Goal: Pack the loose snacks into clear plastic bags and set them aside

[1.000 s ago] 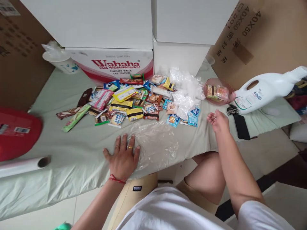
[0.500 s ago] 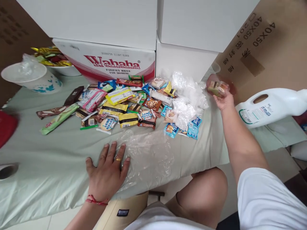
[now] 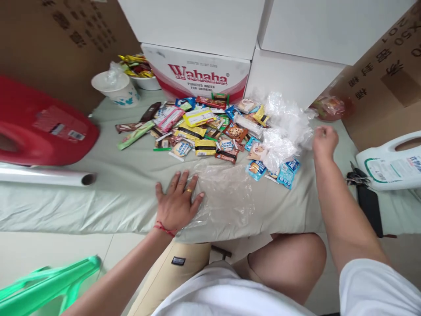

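Note:
My left hand [image 3: 179, 201] lies flat on the green cloth with its fingers spread. Its thumb side touches a clear plastic bag [image 3: 226, 193] laid out flat. To the right, my right hand [image 3: 325, 142] hovers above the cloth with curled fingers, and nothing shows in them. Just beyond it, a wrapped snack pack [image 3: 330, 105] sits in a reddish see-through bowl [image 3: 347, 109]. A heap of wrapped snack bars and biscuits [image 3: 205, 129] spreads across the middle. Crumpled clear bags [image 3: 283, 125] lie at the heap's right end, partly over some blue packets [image 3: 286, 174].
Behind stand a Wahaha carton [image 3: 204, 74] and white boxes [image 3: 305, 30]. On the left are a paper tub [image 3: 115, 90], a red jug [image 3: 42, 123] and a film roll [image 3: 42, 174]. A white bottle [image 3: 391, 162], keys [image 3: 357, 177] and a green stool [image 3: 55, 285] are around.
My right hand has let go of the snack pack, now in the reddish bowl, and drawn back toward me. My left hand stays on the bag's edge. The view has shifted left.

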The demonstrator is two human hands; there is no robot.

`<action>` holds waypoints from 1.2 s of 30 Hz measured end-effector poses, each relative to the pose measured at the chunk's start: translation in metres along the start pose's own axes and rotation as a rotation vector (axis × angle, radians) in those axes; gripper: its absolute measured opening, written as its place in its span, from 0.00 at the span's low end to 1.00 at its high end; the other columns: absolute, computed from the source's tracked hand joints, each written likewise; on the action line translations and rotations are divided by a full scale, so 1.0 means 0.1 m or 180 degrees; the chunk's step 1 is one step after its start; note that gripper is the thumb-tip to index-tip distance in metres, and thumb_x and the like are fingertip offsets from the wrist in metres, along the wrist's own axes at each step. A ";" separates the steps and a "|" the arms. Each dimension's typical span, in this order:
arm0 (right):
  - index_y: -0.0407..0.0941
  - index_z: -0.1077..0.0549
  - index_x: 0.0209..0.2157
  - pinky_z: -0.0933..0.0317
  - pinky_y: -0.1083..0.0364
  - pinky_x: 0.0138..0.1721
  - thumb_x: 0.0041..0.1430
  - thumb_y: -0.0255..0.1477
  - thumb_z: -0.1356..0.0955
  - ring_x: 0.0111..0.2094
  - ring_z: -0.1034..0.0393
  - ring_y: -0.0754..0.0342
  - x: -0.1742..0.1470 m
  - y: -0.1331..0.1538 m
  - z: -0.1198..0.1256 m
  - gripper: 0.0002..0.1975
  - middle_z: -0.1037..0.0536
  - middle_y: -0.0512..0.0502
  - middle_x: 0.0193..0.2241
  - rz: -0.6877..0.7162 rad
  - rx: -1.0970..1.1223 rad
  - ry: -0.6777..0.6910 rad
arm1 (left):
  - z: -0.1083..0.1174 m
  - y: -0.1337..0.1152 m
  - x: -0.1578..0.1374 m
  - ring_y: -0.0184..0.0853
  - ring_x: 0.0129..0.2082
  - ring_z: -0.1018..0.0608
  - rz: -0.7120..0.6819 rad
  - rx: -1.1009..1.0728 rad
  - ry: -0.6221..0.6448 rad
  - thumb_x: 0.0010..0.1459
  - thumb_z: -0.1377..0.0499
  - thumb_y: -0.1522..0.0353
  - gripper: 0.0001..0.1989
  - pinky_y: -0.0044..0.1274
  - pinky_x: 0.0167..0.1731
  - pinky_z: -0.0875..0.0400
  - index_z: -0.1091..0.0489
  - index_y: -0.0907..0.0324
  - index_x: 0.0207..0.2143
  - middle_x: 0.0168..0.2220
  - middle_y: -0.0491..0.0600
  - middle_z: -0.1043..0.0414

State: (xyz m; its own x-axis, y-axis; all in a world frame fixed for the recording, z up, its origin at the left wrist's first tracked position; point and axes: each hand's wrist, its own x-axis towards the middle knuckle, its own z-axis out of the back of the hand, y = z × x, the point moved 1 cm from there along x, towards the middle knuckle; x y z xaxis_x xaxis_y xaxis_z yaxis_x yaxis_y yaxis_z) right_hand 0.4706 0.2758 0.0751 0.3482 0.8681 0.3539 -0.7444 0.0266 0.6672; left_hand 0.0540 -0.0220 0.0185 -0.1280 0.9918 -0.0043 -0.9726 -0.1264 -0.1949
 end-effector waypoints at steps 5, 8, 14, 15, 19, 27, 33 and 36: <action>0.46 0.25 0.50 0.37 0.43 0.60 0.73 0.32 0.39 0.53 0.29 0.45 -1.53 0.87 0.16 0.14 0.22 0.38 0.48 0.1675 0.0529 0.0603 | -0.01 0.00 -0.01 0.57 0.75 0.45 -0.0037 -0.0110 -0.0016 0.70 0.52 0.52 0.33 0.65 0.67 0.68 0.41 0.51 0.73 0.76 0.59 0.49; 0.51 0.27 0.62 0.46 0.38 0.69 0.72 0.35 0.36 0.67 0.38 0.41 -2.39 1.23 -0.01 0.21 0.27 0.39 0.63 0.2914 0.0330 0.2553 | -0.01 0.00 -0.03 0.57 0.75 0.46 -0.0073 -0.0132 -0.0033 0.70 0.51 0.50 0.34 0.64 0.67 0.68 0.42 0.52 0.73 0.76 0.60 0.50; 0.47 0.33 0.69 0.51 0.33 0.72 0.74 0.38 0.39 0.73 0.47 0.39 -2.71 0.90 -0.26 0.26 0.37 0.37 0.72 0.2600 -0.0395 0.2844 | 0.02 0.06 -0.16 0.56 0.75 0.44 0.0330 -0.0220 -0.0126 0.72 0.54 0.53 0.33 0.64 0.67 0.64 0.43 0.57 0.73 0.75 0.64 0.48; 0.46 0.31 0.67 0.49 0.34 0.71 0.74 0.39 0.38 0.72 0.44 0.40 -2.66 0.83 -0.24 0.25 0.36 0.37 0.71 0.2557 -0.0258 0.2867 | 0.02 0.07 -0.19 0.56 0.75 0.45 0.0346 -0.0243 -0.0123 0.71 0.53 0.53 0.33 0.65 0.67 0.64 0.42 0.56 0.73 0.75 0.63 0.49; 0.45 0.22 0.55 0.35 0.40 0.62 0.75 0.39 0.40 0.59 0.29 0.43 -2.35 0.87 -0.13 0.21 0.21 0.36 0.56 0.2203 0.0245 0.2549 | -0.03 0.14 -0.32 0.56 0.76 0.47 0.0212 -0.0420 -0.0481 0.69 0.47 0.56 0.31 0.61 0.70 0.62 0.37 0.56 0.70 0.75 0.62 0.48; 0.43 0.28 0.63 0.38 0.39 0.60 0.68 0.34 0.34 0.59 0.36 0.35 -1.96 1.56 -0.70 0.24 0.26 0.33 0.59 0.2561 -0.1018 0.2384 | -0.17 0.28 -0.43 0.45 0.66 0.27 -0.1010 -0.0911 -0.0474 0.66 0.45 0.72 0.19 0.46 0.74 0.55 0.21 0.46 0.53 0.57 0.50 0.19; 0.38 0.28 0.61 0.38 0.38 0.57 0.65 0.35 0.32 0.56 0.34 0.33 -1.88 1.53 -0.95 0.26 0.25 0.28 0.56 0.2208 -0.1461 0.2162 | -0.02 0.13 -0.28 0.55 0.75 0.42 -0.0580 -0.0675 -0.0345 0.71 0.49 0.58 0.28 0.62 0.69 0.71 0.36 0.56 0.70 0.73 0.60 0.41; 0.41 0.24 0.58 0.36 0.39 0.55 0.62 0.35 0.29 0.52 0.31 0.35 -1.80 1.43 -0.78 0.24 0.21 0.32 0.49 0.1972 -0.1103 0.2063 | -0.01 0.11 -0.26 0.57 0.76 0.46 -0.0488 -0.0441 -0.0094 0.71 0.52 0.52 0.34 0.63 0.69 0.66 0.39 0.58 0.72 0.75 0.61 0.49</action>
State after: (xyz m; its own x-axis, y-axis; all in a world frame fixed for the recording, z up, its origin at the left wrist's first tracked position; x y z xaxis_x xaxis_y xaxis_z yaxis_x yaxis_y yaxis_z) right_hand 0.2569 0.1620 0.0556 -0.4689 0.8798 0.0780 -0.8536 -0.4741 0.2159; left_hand 0.0471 -0.0489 0.0151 0.0119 0.9979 0.0643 -0.9455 0.0322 -0.3241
